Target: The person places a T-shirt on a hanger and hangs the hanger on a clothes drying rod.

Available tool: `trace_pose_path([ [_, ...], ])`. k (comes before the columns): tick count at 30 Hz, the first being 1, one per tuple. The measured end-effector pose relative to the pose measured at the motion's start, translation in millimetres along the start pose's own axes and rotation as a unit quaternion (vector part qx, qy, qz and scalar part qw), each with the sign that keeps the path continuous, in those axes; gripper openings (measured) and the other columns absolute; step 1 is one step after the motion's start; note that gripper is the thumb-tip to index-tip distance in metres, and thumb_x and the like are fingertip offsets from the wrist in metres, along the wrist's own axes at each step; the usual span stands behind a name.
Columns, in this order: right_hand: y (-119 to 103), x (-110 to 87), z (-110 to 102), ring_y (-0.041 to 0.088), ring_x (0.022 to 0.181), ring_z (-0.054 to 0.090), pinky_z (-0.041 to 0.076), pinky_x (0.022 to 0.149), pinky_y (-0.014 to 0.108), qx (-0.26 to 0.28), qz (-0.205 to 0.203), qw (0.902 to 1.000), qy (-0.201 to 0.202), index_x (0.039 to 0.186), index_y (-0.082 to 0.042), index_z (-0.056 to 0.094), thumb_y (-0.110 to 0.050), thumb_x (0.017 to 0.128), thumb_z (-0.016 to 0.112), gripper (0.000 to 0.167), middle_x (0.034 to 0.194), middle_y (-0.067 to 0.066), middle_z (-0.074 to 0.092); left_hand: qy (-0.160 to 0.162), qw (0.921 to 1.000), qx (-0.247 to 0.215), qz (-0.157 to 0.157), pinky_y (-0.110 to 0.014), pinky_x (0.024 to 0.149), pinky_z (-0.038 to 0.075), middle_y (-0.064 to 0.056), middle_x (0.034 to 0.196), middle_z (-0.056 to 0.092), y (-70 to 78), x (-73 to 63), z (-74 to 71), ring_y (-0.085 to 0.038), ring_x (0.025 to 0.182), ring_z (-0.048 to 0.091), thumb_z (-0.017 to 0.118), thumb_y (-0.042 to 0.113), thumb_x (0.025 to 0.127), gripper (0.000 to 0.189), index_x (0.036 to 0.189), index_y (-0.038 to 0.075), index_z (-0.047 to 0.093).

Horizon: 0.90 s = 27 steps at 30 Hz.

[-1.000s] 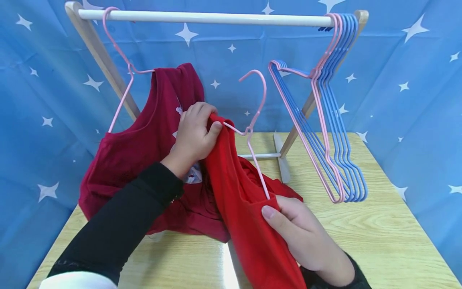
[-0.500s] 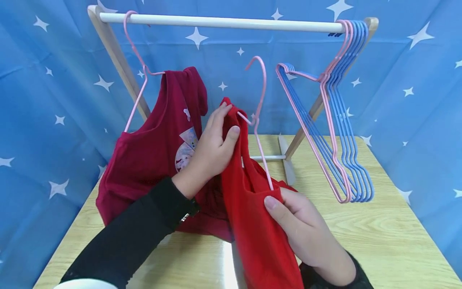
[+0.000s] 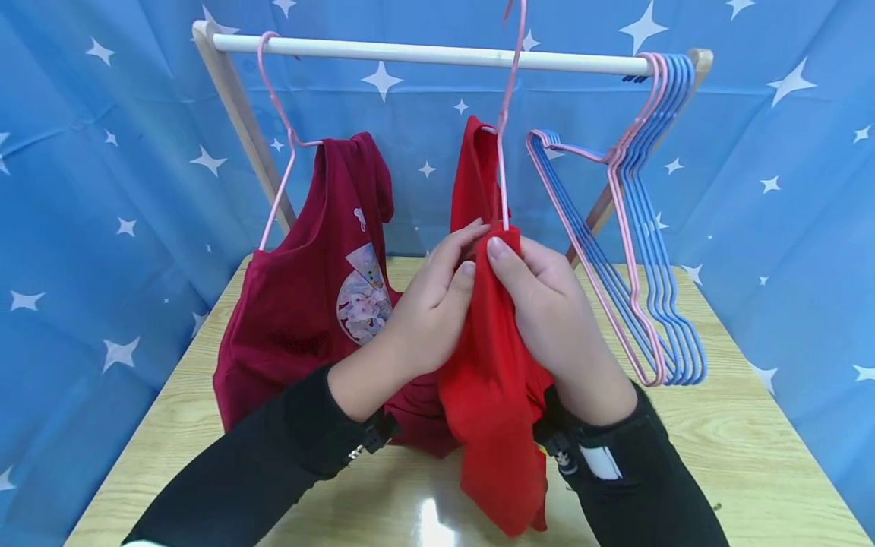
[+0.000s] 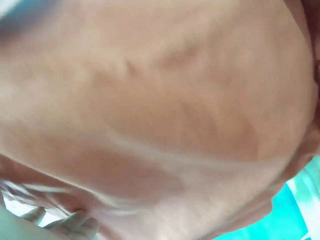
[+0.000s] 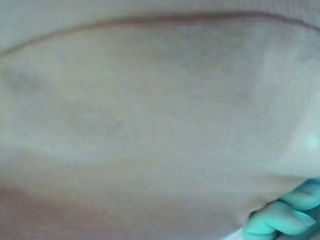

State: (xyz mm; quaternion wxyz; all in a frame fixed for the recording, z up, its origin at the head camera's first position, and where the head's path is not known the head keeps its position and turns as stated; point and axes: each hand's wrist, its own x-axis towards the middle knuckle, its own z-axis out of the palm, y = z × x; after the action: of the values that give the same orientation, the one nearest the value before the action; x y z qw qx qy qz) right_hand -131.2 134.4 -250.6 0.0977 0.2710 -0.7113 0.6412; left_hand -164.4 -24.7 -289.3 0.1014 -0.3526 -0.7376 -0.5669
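Note:
A red top [image 3: 488, 380] hangs on a pink hanger [image 3: 509, 99], whose hook runs up past the rail to the head view's upper edge. My right hand [image 3: 560, 319] grips the top's near shoulder at the hanger's end, thumb in front. On the left side of the same cloth, my left hand [image 3: 434, 304] holds it between thumb and fingers. The top's far shoulder rises behind the hands. Cloth fills both wrist views, blurred, with some fingertips [image 4: 80, 225] low in the left one and curled fingers [image 5: 280, 217] in the right one's corner.
A maroon top [image 3: 301, 304] with a printed picture hangs from a pink hanger [image 3: 276, 106] at the left of the white rail [image 3: 410, 52]. Several pink and blue hangers [image 3: 649, 228] crowd its right end. Below is a wooden table [image 3: 738, 456], with a blue star-patterned curtain [image 3: 786, 190] behind.
The red top and its hanger have risen, so the hook overlaps the rail's height. My right hand has moved up and in; my left hand has come down the cloth toward it.

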Motion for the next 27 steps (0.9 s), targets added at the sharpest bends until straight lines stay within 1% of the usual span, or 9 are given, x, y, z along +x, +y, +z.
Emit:
trace_pose_path([
  [3,6,13.5,2,0.03,0.083,0.07,0.059,0.08,0.034,0.009,0.019,0.9998,0.007,0.12,0.004,0.058,-0.016,0.107,0.047,0.026,0.093,0.016,0.066,0.001,0.9998,0.0,0.019,-0.037,0.104,0.048,-0.008,0.144,0.048,1.1,-0.3,-0.7,-0.016,0.133,0.045,0.041,0.023,0.111,0.048,0.155,0.005,0.034],
  [5,11,19.1,4,0.031,0.085,0.07,0.059,0.081,0.035,0.011,0.034,0.9993,0.011,0.122,0.003,0.059,-0.021,0.108,0.048,0.03,0.096,0.017,0.066,-0.002,0.9998,0.003,0.02,-0.037,0.105,0.047,-0.008,0.141,0.049,0.1,0.3,-0.4,-0.016,0.131,0.046,0.041,0.024,0.111,0.048,0.153,0.003,0.035],
  [8,20,21.9,6,0.031,0.086,0.069,0.059,0.082,0.036,0.008,0.057,0.9982,0.013,0.124,0.002,0.06,-0.024,0.108,0.049,0.032,0.099,0.017,0.065,-0.006,1.0,-0.001,0.003,-0.038,0.105,0.046,-0.008,0.136,0.051,-5.3,-0.4,1.0,-0.016,0.129,0.048,0.041,0.024,0.11,0.044,0.15,0.003,0.037],
  [11,29,19.4,8,0.031,0.084,0.069,0.059,0.081,0.037,0.012,0.078,0.9968,0.009,0.124,0.002,0.06,-0.024,0.108,0.049,0.032,0.098,0.018,0.065,-0.006,0.9998,-0.005,-0.017,-0.039,0.103,0.047,-0.007,0.133,0.052,-13.5,-5.9,2.6,-0.016,0.127,0.049,0.041,0.023,0.11,0.042,0.147,0.003,0.04],
  [15,39,14.1,12,0.032,0.089,0.069,0.059,0.083,0.038,0.018,0.086,0.9962,-0.001,0.127,0.001,0.059,-0.024,0.108,0.049,0.033,0.102,0.017,0.066,0.001,0.9995,-0.008,-0.031,-0.04,0.105,0.046,-0.006,0.137,0.051,-23.7,-18.3,5.0,-0.016,0.129,0.047,0.041,0.026,0.111,0.045,0.151,0.006,0.039],
  [19,43,9.7,14,0.031,0.091,0.069,0.059,0.082,0.038,0.009,0.076,0.9971,-0.002,0.13,-0.001,0.059,-0.026,0.107,0.051,0.034,0.106,0.014,0.066,0.011,0.9987,-0.039,-0.03,-0.041,0.106,0.046,-0.005,0.144,0.049,-27.9,-34.1,5.6,-0.018,0.131,0.048,0.041,0.027,0.112,0.048,0.156,0.009,0.036],
  [20,43,8.6,14,0.031,0.09,0.068,0.059,0.081,0.037,0.006,0.07,0.9975,-0.002,0.128,-0.002,0.059,-0.025,0.107,0.051,0.033,0.105,0.013,0.066,0.012,0.9981,-0.054,-0.028,-0.041,0.105,0.047,-0.005,0.145,0.049,-27.3,-38.6,5.4,-0.019,0.131,0.048,0.041,0.026,0.112,0.048,0.157,0.01,0.035],
  [24,42,-0.7,12,0.029,0.072,0.06,0.056,0.071,0.033,-0.015,0.046,0.9988,0.007,0.121,-0.002,0.06,-0.022,0.107,0.05,0.027,0.085,0.014,0.059,0.007,0.9952,-0.097,-0.012,-0.042,0.106,0.047,-0.005,0.148,0.048,-21.1,-57.2,4.2,-0.023,0.132,0.049,0.041,0.027,0.112,0.05,0.159,0.011,0.032],
  [27,43,-13.2,10,0.028,0.067,0.055,0.053,0.067,0.032,-0.038,0.036,0.9986,0.008,0.12,-0.001,0.058,-0.019,0.106,0.05,0.024,0.079,0.012,0.054,0.006,0.9945,-0.105,0.002,-0.047,0.111,0.042,-0.006,0.153,0.046,-17.4,-70.3,4.3,-0.025,0.138,0.046,0.041,0.032,0.112,0.053,0.159,0.01,0.032],
])
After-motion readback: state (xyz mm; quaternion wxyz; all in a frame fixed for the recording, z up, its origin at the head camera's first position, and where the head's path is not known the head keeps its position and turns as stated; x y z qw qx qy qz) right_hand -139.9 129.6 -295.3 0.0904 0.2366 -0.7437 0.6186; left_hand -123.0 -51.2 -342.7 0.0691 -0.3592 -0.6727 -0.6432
